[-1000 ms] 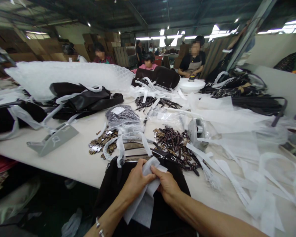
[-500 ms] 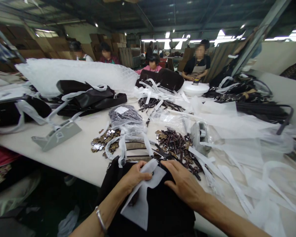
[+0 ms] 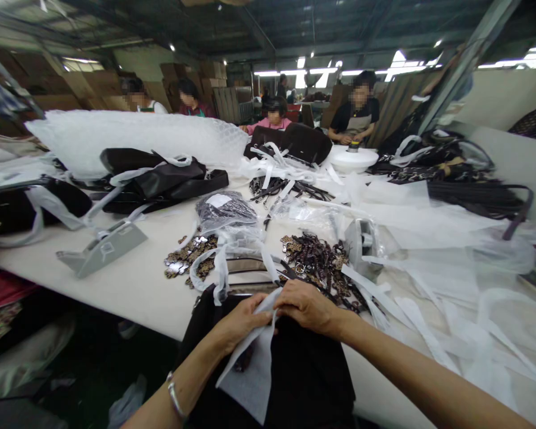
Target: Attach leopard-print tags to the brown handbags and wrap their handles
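Note:
A black handbag (image 3: 306, 369) stands at the table's near edge, its zipped top facing away from me. White wrapping covers its raised handles (image 3: 222, 271). Over the bag's front hangs a sheet of thin white wrapping (image 3: 252, 378), with a small dark piece partly showing under it. My left hand (image 3: 245, 322) pinches the upper left edge of this sheet. My right hand (image 3: 301, 304) closes on the sheet's upper right edge, fingertips close to the left ones. What lies between the fingers beneath the sheet is hidden.
Behind the bag lie patterned charms (image 3: 190, 256), a heap of dark straps (image 3: 315, 256) and a clear bag of dark pieces (image 3: 227, 211). Grey tape dispensers (image 3: 105, 247) stand to either side. White strips (image 3: 424, 333) cover the right. Several people work across the table.
My right hand has moved left from the bag's top and closed its fingers on the sheet. The sheet's right flap has folded in. My left hand keeps its pinch.

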A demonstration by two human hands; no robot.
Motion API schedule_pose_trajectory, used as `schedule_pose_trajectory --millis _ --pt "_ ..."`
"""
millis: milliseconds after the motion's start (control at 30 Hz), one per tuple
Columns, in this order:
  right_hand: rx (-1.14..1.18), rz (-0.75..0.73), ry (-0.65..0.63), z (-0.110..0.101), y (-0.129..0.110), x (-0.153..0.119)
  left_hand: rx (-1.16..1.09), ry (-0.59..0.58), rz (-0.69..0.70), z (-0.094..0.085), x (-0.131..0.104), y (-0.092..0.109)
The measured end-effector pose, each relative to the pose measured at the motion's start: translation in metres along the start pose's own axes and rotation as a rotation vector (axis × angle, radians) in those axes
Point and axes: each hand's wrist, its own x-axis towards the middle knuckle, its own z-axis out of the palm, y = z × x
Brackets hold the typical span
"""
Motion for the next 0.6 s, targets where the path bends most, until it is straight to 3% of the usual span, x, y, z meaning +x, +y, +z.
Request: schedule_pose_trajectory --millis 200,400,600 --pt "-0.198 0.151 0.024 0.006 0.011 0.011 0.327 0.115 0.188 0.002 0.006 -0.011" --pt "-0.349 0.068 -0.052 0.005 0.034 0.006 0.508 0.067 0.224 0.005 0.002 -0.008" --pt "-0.284 0.016 -0.052 0.008 0.051 0.008 1.125 0.305 0.165 0.019 0.003 0.005"
